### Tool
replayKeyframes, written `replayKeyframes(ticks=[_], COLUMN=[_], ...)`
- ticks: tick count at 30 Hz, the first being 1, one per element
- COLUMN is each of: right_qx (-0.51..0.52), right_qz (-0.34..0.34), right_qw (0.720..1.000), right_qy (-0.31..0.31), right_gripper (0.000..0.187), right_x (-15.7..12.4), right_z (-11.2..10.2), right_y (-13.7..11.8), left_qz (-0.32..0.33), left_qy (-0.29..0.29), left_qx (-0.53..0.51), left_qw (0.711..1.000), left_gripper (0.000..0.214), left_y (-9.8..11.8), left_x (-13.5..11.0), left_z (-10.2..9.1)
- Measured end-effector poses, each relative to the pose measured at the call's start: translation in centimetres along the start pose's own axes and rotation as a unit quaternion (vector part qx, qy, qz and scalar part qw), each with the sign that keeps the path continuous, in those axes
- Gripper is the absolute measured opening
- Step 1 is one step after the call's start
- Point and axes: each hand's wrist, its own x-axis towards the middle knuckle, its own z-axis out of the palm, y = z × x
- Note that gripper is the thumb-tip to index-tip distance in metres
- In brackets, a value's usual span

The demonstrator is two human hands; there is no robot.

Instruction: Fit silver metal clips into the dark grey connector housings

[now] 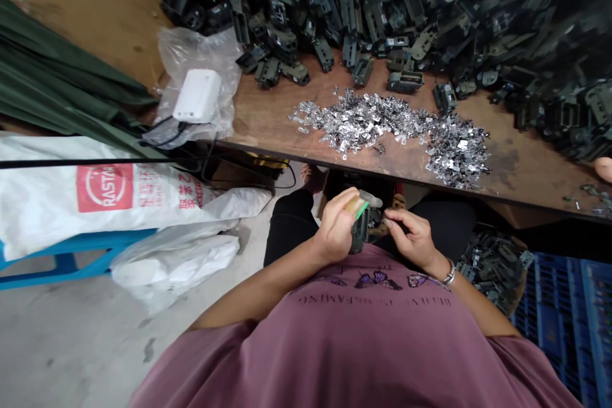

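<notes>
My left hand [337, 229] is closed around a dark plastic part [358, 234] and also grips a small tool with a tan and green handle [359, 205], held in front of my chest below the table edge. My right hand [412, 234] pinches at the right side of the same dark part; what its fingertips hold is too small to make out. On the wooden table [268, 118] lies a heap of small shiny metal clips [382, 124]. Behind it sits a big pile of dark plastic parts [382, 6].
A clear plastic bag with a white box [198, 94] and black cables lies at the table's left end. White sacks [95, 194] rest on a blue stool at left. A blue crate [568, 312] and a box of dark parts [492, 264] stand at right. Another person's fingertip [605, 169] shows at the right edge.
</notes>
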Motion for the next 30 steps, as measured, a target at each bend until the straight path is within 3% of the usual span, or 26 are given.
replayKeyframes(ticks=[3, 5, 11, 14, 19, 22, 27, 30], right_qx=[0.001, 0.002, 0.002, -0.006, -0.01, -0.027, -0.102, -0.204], right_qz=[0.0, 0.007, 0.041, 0.041, 0.027, 0.019, 0.011, 0.019], right_qw=[1.0, 1.0, 0.999, 0.999, 0.999, 0.998, 0.995, 0.977], right_qy=[0.004, 0.0, -0.021, -0.027, -0.041, -0.044, 0.006, 0.063], right_gripper=[0.013, 0.013, 0.014, 0.013, 0.013, 0.014, 0.015, 0.022], right_x=[-0.1, -0.1, -0.5, -0.6, -0.3, 0.3, 4.0, 8.5], right_z=[0.1, 0.1, 0.2, 0.2, 0.1, -0.9, -5.2, -8.4], right_y=[0.2, 0.3, 0.9, 1.1, 0.9, 0.7, 2.5, 5.2], left_qz=[-0.189, -0.256, -0.265, -0.262, -0.307, -0.292, -0.235, -0.228], left_qy=[0.013, 0.021, 0.035, 0.035, -0.04, -0.08, -0.155, -0.106], left_qx=[-0.148, -0.234, -0.337, -0.351, -0.247, -0.138, -0.011, 0.112], left_qw=[0.971, 0.938, 0.903, 0.898, 0.918, 0.943, 0.959, 0.961], left_gripper=[0.04, 0.044, 0.058, 0.053, 0.032, 0.029, 0.033, 0.035], left_y=[-0.5, -0.6, -0.4, -0.2, 0.5, 0.2, -4.3, -8.0], left_x=[0.0, 0.2, 0.8, 0.8, 0.9, 1.0, 1.6, 2.5], left_z=[0.3, 0.6, 0.5, 0.1, -0.3, -0.7, -1.7, -1.6])
